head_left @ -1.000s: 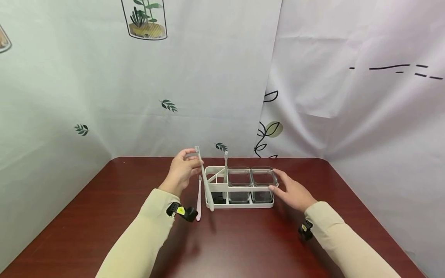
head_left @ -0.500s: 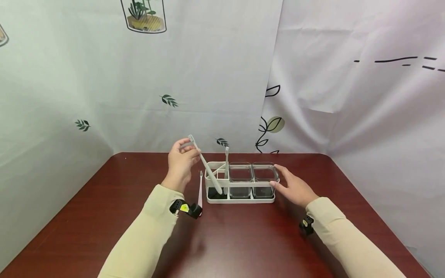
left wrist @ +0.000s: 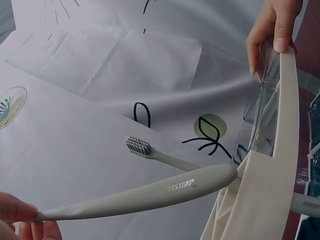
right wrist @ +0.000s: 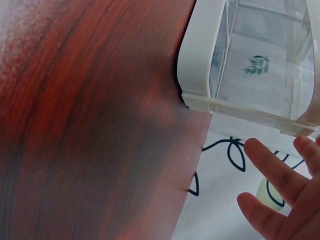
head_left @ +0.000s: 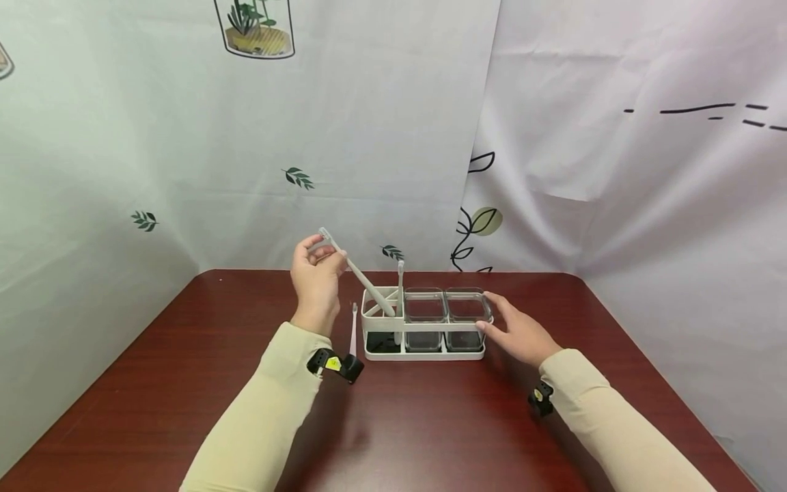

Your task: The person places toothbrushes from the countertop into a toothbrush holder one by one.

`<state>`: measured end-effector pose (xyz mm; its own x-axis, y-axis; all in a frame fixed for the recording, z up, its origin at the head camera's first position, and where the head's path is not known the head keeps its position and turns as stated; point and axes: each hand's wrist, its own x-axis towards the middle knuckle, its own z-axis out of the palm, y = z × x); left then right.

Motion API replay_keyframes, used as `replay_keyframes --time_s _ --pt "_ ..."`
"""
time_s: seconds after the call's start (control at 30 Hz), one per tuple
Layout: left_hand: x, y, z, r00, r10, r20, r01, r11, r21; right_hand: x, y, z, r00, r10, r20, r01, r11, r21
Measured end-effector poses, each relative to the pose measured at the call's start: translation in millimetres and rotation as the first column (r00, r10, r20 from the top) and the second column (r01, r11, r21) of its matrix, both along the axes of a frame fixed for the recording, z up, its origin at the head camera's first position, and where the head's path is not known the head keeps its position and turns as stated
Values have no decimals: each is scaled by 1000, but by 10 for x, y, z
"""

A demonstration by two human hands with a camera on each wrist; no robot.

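1 toothbrush racked, pink toothbrush remaining beside left hand, which pinches tilted brush; spread right hand touches rack.

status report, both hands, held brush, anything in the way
Left hand pinching brush near its head. Right hand gripping rack's right end. Brush tilted, handle end at slots. Standing brush close by, might crowd it.

Before you is a dark red, wood-grained table, its surface glossy, its two far corners rounded. On it, toward the far side and about midway between left and right, you have a white rack standing upright. Just left of that lies a pink toothbrush, bristle end pointing far, its near end hidden from you.
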<state>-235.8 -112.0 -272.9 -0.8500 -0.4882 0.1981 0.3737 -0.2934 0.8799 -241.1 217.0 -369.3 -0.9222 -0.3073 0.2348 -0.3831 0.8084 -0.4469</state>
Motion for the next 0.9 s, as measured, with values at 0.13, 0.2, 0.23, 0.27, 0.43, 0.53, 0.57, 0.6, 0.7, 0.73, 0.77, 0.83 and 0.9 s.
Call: replay_keyframes --time_s 0.13,0.2,0.23,0.27,0.43,0.53,0.57,0.6,0.7,0.73,0.77,0.83,0.9 --pt "-13 21 -25 998 31 -47 -32 999 -19 8 -1 -3 1000 -1 5 1 1000 -3" --pt "-20 38 -41 997 45 -69 -48 998 -35 13 -4 -4 1000 -1 6 1 1000 -2" --pt "-25 47 -50 996 52 -76 -56 997 -49 15 -5 -5 1000 -1 8 1 1000 -2" --pt "-25 56 -57 995 57 -82 -62 996 -64 17 -7 -6 1000 0 8 0 1000 -1" --pt "-50 100 -94 993 61 -102 -72 992 -106 27 -15 -3 1000 5 3 -5 1000 -1" --pt "-64 131 -111 991 56 -118 -71 990 -121 29 -18 4 1000 7 -3 -7 1000 -1" --pt "-67 141 -115 991 55 -122 -71 989 -130 29 -18 7 1000 8 -4 -8 1000 -1" --pt "-68 153 -116 990 54 -127 -71 988 -137 29 -18 9 1000 9 -5 -9 1000 -1" --pt "-68 185 -122 989 47 -137 -71 982 -174 28 -17 15 1000 9 -6 -9 1000 0" --pt "-66 194 -124 989 44 -141 -71 980 -187 28 -17 16 1000 9 -6 -9 1000 -1" --pt "-60 203 -123 989 42 -142 -71 976 -205 27 -16 18 1000 9 -8 -9 1000 0" --pt "-54 218 -131 988 38 -149 -74 967 -244 27 -16 19 1000 8 -10 -8 1000 1" --pt "-50 232 -143 987 35 -155 -78 956 -282 26 -16 19 1000 8 -12 -8 1000 2"
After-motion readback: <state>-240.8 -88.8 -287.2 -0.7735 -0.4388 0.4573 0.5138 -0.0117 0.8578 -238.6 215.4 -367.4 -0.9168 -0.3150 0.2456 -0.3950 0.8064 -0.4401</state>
